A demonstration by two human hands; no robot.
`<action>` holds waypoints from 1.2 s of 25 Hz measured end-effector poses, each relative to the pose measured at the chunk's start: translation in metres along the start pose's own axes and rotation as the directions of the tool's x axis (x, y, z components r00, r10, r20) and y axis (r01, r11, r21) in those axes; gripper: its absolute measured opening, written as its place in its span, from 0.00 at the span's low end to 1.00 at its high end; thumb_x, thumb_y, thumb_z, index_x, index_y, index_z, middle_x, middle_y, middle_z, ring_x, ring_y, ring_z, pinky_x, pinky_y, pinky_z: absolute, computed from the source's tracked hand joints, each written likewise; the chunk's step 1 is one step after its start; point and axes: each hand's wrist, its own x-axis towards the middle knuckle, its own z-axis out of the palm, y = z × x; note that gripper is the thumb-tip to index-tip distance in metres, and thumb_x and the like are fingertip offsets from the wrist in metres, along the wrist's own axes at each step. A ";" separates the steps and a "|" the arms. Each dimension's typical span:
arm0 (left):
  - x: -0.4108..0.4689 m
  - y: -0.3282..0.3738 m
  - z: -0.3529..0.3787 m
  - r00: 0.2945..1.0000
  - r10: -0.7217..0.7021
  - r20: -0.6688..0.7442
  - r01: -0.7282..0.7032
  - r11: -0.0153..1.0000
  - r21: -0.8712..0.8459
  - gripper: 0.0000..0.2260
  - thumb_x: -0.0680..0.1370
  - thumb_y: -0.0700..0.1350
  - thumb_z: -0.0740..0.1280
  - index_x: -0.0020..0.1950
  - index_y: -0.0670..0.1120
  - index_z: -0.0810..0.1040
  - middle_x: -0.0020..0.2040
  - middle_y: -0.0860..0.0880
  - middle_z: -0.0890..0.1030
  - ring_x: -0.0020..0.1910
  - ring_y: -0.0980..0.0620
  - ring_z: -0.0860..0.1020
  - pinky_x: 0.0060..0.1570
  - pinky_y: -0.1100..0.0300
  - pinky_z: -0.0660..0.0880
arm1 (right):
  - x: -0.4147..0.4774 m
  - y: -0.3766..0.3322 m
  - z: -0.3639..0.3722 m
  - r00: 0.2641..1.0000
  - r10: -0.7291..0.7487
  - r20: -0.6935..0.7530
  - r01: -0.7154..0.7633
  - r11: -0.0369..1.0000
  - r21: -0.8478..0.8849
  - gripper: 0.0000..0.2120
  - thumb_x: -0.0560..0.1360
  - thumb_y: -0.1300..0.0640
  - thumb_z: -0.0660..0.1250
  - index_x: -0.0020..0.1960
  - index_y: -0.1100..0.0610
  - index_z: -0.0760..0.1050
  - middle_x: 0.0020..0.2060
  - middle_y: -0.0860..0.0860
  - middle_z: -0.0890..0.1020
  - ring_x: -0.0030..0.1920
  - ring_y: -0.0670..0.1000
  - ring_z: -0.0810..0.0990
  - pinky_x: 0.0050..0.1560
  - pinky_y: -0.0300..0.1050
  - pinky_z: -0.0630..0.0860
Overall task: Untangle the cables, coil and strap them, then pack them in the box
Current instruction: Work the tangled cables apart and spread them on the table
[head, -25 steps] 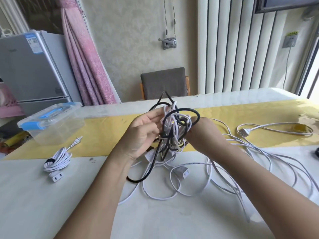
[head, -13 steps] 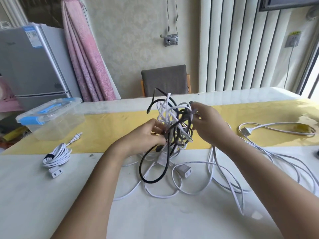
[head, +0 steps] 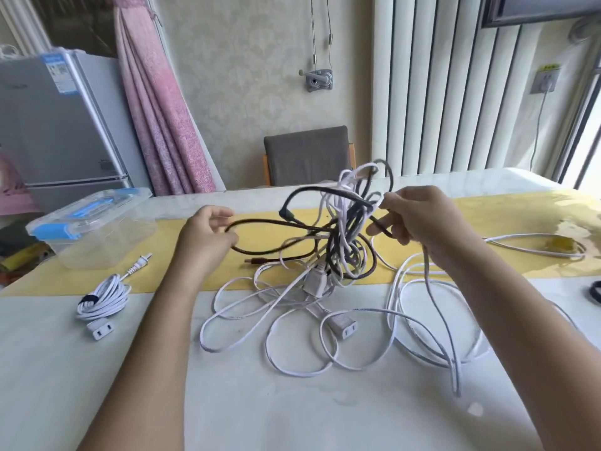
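A knot of black and white cables (head: 346, 236) hangs lifted above the table between both hands. My left hand (head: 205, 237) pinches a loop of the black cable (head: 270, 224) and holds it out to the left. My right hand (head: 419, 219) grips the top of the tangle. White cable loops (head: 292, 323) with a two-slot socket end (head: 344, 328) trail on the table below. One coiled, strapped white cable (head: 102, 299) lies at the left. The clear plastic box (head: 92, 229) with a blue-handled lid stands behind it.
A yellow runner (head: 507, 216) crosses the white table (head: 292, 402). More white cable (head: 533, 244) runs off to the right along it. A grey chair (head: 307, 154) stands at the far edge, a fridge (head: 55, 125) at the left.
My hands have moved apart: the left drew a black loop out to the left, the right lifted the tangle up and to the right. The knot is looser and wider.
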 end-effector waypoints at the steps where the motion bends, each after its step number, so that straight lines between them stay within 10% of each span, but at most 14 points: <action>1: -0.005 0.003 0.003 0.995 0.102 -0.019 -0.099 0.988 0.122 0.15 0.70 0.32 0.68 0.50 0.49 0.73 0.52 0.49 0.77 0.53 0.50 0.75 0.52 0.62 0.68 | 0.000 0.000 0.000 0.999 0.048 0.012 -0.048 0.999 0.021 0.09 0.80 0.62 0.59 0.42 0.62 0.72 0.24 0.54 0.81 0.17 0.46 0.66 0.20 0.36 0.65; 5: -0.056 0.046 0.021 0.795 0.605 -0.042 -0.606 0.795 -0.012 0.15 0.68 0.35 0.67 0.36 0.51 0.65 0.31 0.56 0.65 0.29 0.59 0.64 0.31 0.68 0.62 | -0.003 -0.005 0.001 0.987 0.158 0.021 -0.160 0.978 0.137 0.12 0.81 0.63 0.55 0.40 0.63 0.70 0.21 0.55 0.80 0.17 0.47 0.71 0.19 0.35 0.70; 9: -0.101 0.064 0.053 0.387 0.921 -0.035 -0.910 0.388 0.145 0.12 0.69 0.31 0.64 0.29 0.45 0.69 0.27 0.50 0.67 0.29 0.52 0.64 0.31 0.62 0.62 | -0.004 -0.007 0.005 0.986 0.165 0.013 -0.164 0.965 0.207 0.13 0.82 0.61 0.54 0.41 0.63 0.70 0.21 0.55 0.79 0.17 0.47 0.72 0.20 0.36 0.71; 10: -0.098 0.063 0.059 0.389 0.921 -0.030 -0.889 0.384 0.251 0.11 0.67 0.30 0.61 0.30 0.44 0.73 0.29 0.48 0.70 0.32 0.50 0.66 0.35 0.59 0.62 | -0.005 -0.008 0.005 0.987 0.158 0.009 -0.156 0.964 0.213 0.13 0.82 0.61 0.54 0.41 0.63 0.69 0.21 0.55 0.79 0.17 0.47 0.72 0.19 0.36 0.71; 15: -0.067 0.034 0.064 0.828 0.432 0.358 -0.560 0.585 0.587 0.18 0.73 0.38 0.62 0.60 0.53 0.77 0.52 0.51 0.77 0.57 0.47 0.73 0.51 0.56 0.60 | -0.010 -0.010 0.011 0.992 0.110 0.068 -0.123 0.964 0.237 0.10 0.82 0.62 0.54 0.43 0.63 0.68 0.21 0.55 0.79 0.18 0.48 0.74 0.20 0.38 0.73; 17: -0.069 0.029 0.068 0.803 0.274 0.529 -0.497 0.798 0.341 0.16 0.73 0.50 0.64 0.60 0.53 0.73 0.53 0.52 0.77 0.58 0.47 0.74 0.57 0.55 0.66 | -0.012 -0.008 0.015 0.991 0.077 0.107 -0.098 0.972 0.214 0.09 0.81 0.61 0.56 0.43 0.63 0.69 0.22 0.54 0.80 0.19 0.48 0.75 0.22 0.39 0.76; 20: -0.071 0.033 0.074 0.879 0.269 0.395 -0.354 0.921 0.162 0.16 0.72 0.60 0.67 0.53 0.51 0.79 0.46 0.52 0.80 0.47 0.52 0.77 0.46 0.60 0.71 | -0.015 -0.008 0.017 0.982 0.002 0.189 -0.038 0.982 0.188 0.07 0.80 0.61 0.62 0.43 0.62 0.69 0.24 0.54 0.80 0.20 0.47 0.75 0.23 0.39 0.76; 23: -0.063 0.040 0.063 0.934 0.325 0.147 -0.351 0.912 0.211 0.09 0.74 0.47 0.69 0.38 0.42 0.79 0.28 0.50 0.76 0.30 0.55 0.70 0.30 0.65 0.64 | -0.013 -0.008 0.018 0.984 -0.055 0.168 0.011 0.968 0.252 0.07 0.79 0.62 0.63 0.43 0.61 0.67 0.32 0.59 0.82 0.21 0.48 0.75 0.24 0.40 0.75; 25: -0.054 0.048 0.049 0.979 0.195 0.061 -0.187 0.975 -0.119 0.11 0.73 0.34 0.65 0.31 0.43 0.76 0.23 0.53 0.75 0.27 0.59 0.70 0.28 0.70 0.65 | -0.012 -0.008 0.018 0.995 -0.066 0.080 0.040 0.955 0.295 0.08 0.80 0.62 0.62 0.42 0.60 0.67 0.37 0.60 0.82 0.22 0.48 0.75 0.25 0.39 0.75; 28: -0.031 0.055 0.017 0.970 -0.015 0.242 0.189 0.669 -0.719 0.15 0.62 0.26 0.52 0.31 0.40 0.74 0.23 0.49 0.76 0.24 0.53 0.76 0.26 0.69 0.71 | -0.016 -0.011 0.019 0.982 -0.095 0.164 0.028 0.928 0.371 0.09 0.80 0.61 0.61 0.41 0.59 0.66 0.40 0.60 0.84 0.25 0.49 0.76 0.28 0.39 0.76; 30: -0.013 0.042 0.007 0.865 -0.101 0.491 0.434 0.641 -0.633 0.12 0.55 0.35 0.55 0.33 0.38 0.75 0.25 0.46 0.75 0.23 0.51 0.74 0.26 0.67 0.71 | -0.020 -0.013 0.021 0.952 -0.085 0.295 -0.032 0.927 0.374 0.10 0.79 0.62 0.61 0.40 0.59 0.66 0.34 0.58 0.84 0.23 0.48 0.74 0.25 0.38 0.73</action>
